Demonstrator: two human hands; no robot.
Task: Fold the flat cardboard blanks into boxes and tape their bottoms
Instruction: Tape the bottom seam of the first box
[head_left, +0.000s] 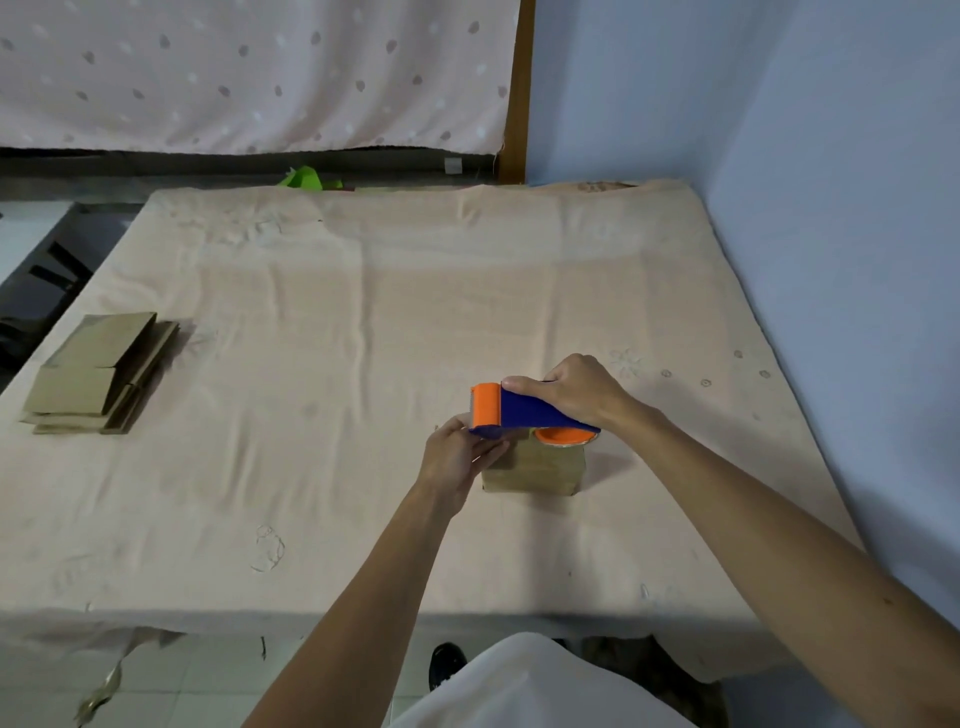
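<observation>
Cardboard box (540, 470) stands on the bed (363, 312), near its front edge, right of the middle. The right hand (576, 389) grips the tape dispenser (524, 410) across the box top, long axis left to right, cutter toward the left hand (452, 452), which pinches the box's left top edge.

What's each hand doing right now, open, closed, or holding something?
Left hand: holds the cardboard box by its left end.
Right hand: grips the tape dispenser over the box's top.
</observation>
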